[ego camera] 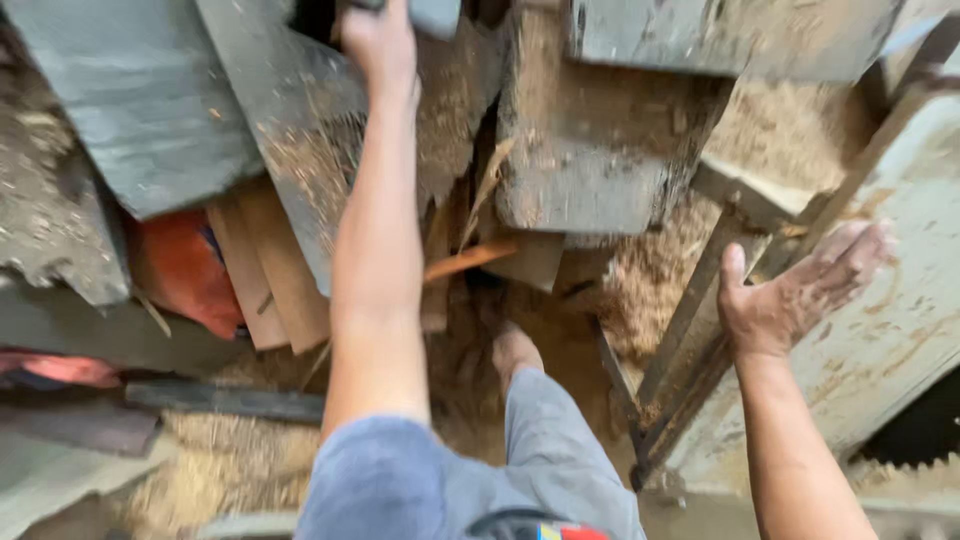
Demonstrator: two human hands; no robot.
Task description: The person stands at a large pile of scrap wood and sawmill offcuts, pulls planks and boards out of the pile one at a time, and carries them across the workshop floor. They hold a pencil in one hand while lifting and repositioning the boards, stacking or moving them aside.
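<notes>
Sawdust-covered wood slabs (590, 150) around both hands (800, 290), metal frame (690, 310) alongside

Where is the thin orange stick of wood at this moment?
In the head view, the orange stick lies near the middle, sloping just right of the left forearm, below the big grey wood block and above the sawdust floor.

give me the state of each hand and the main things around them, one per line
left hand: raised, gripping a grey object at the top edge
right hand: open, palm up, empty, dusted with sawdust
grey wooden slabs: piled, overlapping, sawdust on them
thick grey block: lying in the pile, end ragged
sawdust: spread loose on the ground
metal frame: leaning beside the right hand
toothed blade: partly visible, motion cannot be told
</notes>
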